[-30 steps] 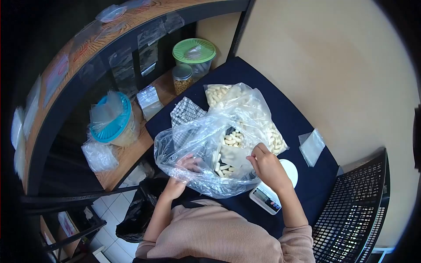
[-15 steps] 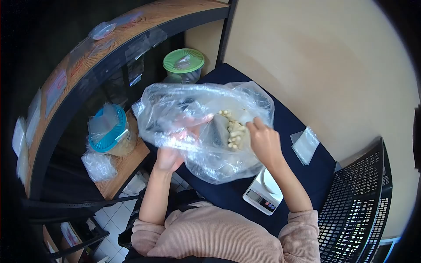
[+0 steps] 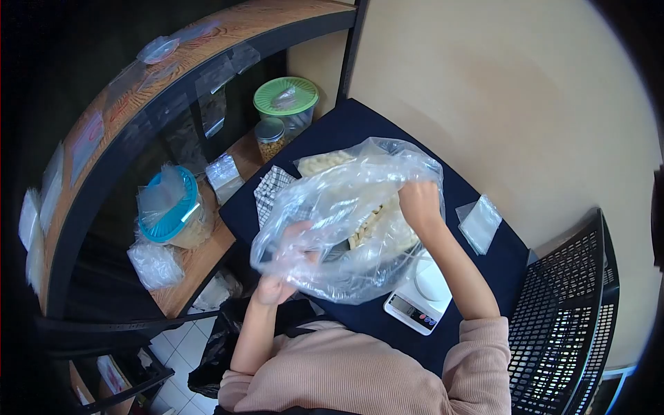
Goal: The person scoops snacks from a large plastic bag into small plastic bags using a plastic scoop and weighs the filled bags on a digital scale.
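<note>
A large clear plastic bag [image 3: 332, 270] spreads over the dark cloth in front of me, with pale, finger-shaped pieces [image 3: 363, 232] visible through its opening. My left hand [image 3: 287, 259] is at the bag's left side, seen partly through the film, its fingers blurred. At the bag's right edge, my right hand [image 3: 419, 200] is closed on the plastic. A filled bag of pale pieces [image 3: 321, 163] shows behind the large one. Close to my right forearm lies a white digital scale [image 3: 413, 311], partly under the bag's edge.
A checked cloth [image 3: 271, 194] lies left of the bag. Small clear bags [image 3: 481, 225] rest on the dark table [image 3: 484, 277] at right, near a black basket [image 3: 557, 325]. The left shelf holds a blue-lidded tub [image 3: 169, 211], a green-lidded tub [image 3: 286, 100] and a jar [image 3: 270, 138].
The large bag was lifted and swung up, then came lower again, its opening now narrower. My right hand moved up from near the scale and now grips the bag's edge.
</note>
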Available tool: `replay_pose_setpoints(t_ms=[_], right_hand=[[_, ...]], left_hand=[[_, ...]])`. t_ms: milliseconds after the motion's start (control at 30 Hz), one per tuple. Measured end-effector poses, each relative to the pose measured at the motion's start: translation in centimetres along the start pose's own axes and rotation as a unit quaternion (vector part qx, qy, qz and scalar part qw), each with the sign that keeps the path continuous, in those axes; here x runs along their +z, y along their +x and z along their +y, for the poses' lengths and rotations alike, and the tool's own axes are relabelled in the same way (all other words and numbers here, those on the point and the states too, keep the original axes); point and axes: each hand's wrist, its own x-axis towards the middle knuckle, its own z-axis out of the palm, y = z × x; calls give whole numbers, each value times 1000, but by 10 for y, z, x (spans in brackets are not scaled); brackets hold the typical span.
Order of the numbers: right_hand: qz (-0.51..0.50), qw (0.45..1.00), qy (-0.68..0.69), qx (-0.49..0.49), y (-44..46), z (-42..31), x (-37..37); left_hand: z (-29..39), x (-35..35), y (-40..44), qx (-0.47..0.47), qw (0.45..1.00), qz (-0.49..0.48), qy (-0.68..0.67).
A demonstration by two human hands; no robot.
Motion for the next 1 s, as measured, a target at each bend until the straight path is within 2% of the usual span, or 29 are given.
replay_pose_setpoints(t_ms=[67,100,133,200,233,267,300,333,400,467,533,567,600,700,800,867,900,1000], right_hand=[[-59,997,-23,-43,-3,9,15],[-198,980,26,3,2,1,2],[-199,980,25,3,2,-1,-1],[-151,987,57,-21,1,-7,-8],[-153,986,57,-20,1,-12,-15],[-218,972,89,-12,0,-18,-24],[-282,952,121,-2,0,-24,-35],[-283,952,120,1,-1,-29,-46],[-265,932,245,-29,-4,-37,-63],[-238,943,230,-37,-7,-40,-68],[-174,982,76,-7,-7,-42,-68],[-127,991,34,-35,-11,-37,-58],[-128,991,34,-34,-16,-33,-48],[-147,988,-34,-34,-27,-33,-32],[-162,985,-33,-39,-30,-46,-30],[-162,986,-30,-27,-31,-52,-31],[-154,987,-14,-41,-32,-53,-31],[-175,983,-6,-64,-36,-47,-66]], left_hand=[[-7,-7,-9,-25,999,18,-14],[-9,-7,-11,-10,998,49,-30],[-11,-9,-11,4,996,81,-46],[-16,-15,-10,31,998,59,-9],[-19,-13,-11,47,993,106,-21],[-22,-14,-13,64,986,152,-32],[-30,-23,-16,62,989,124,46],[-40,-28,-23,59,990,122,45],[-53,-32,-35,51,987,149,-35],[-58,-25,-38,31,985,166,-24],[-63,-18,-42,-31,990,132,-34],[-65,-10,-45,-68,986,147,-45],[-69,-7,-46,-68,990,117,-38],[-78,-7,-42,-81,989,110,-51],[-90,-21,-19,-87,989,92,-80],[-101,-34,-2,-52,989,109,-80],[-102,-36,2,-48,985,103,-126],[-78,-19,8,-65,990,96,-82]])
